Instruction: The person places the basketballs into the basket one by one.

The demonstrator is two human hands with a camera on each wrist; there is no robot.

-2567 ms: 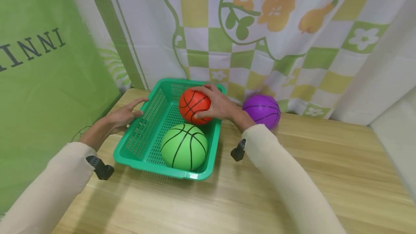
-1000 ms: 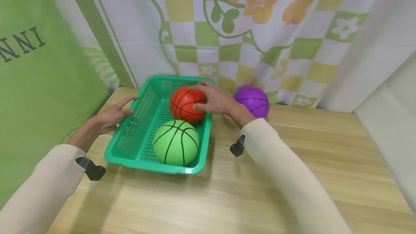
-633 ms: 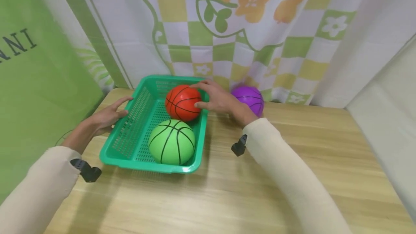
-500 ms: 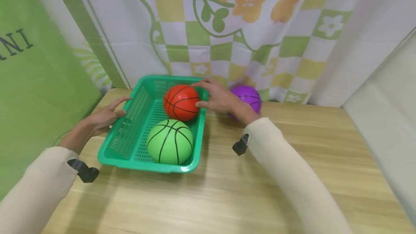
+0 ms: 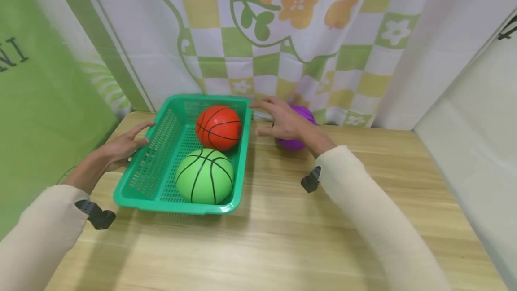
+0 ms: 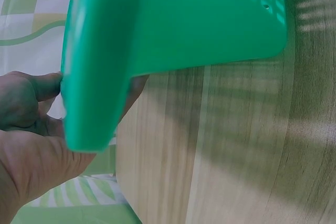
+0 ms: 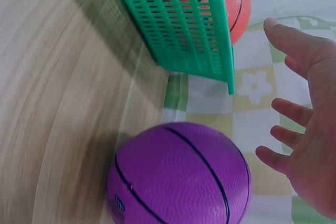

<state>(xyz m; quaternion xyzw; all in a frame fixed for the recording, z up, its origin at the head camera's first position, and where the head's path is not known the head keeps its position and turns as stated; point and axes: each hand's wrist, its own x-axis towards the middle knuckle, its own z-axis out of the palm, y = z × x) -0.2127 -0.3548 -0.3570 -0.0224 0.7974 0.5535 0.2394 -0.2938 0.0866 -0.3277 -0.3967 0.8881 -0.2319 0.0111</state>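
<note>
A green plastic basket [image 5: 238, 169] with slotted sides stands on the table. Inside it, a red toy basketball [image 5: 218, 128] sits at the back right, and a lime-green toy basketball [image 5: 204, 177] lies in front. At the basket's left rim, my left hand [image 5: 121, 147] holds on, thumb on the rim and fingers reaching beneath it in the left wrist view. My right hand [image 5: 282, 120] hovers past the right rim with spread fingers, holding nothing. Below and behind it, partly covered in the head view, rests a purple toy basketball [image 7: 181, 177]; the right wrist view shows a gap between them.
The wooden table [image 5: 363, 201] extends to the right and front. A checked, flowered curtain [image 5: 258, 53] hangs directly behind the basket and purple ball. Green fabric [image 5: 44, 102] hangs at the left, and a pale wall [image 5: 476, 116] borders the right.
My right hand has let go of the red basketball and moved right, out over the basket's right rim towards the purple ball. My left hand stays at the left rim. The head view has shifted right.
</note>
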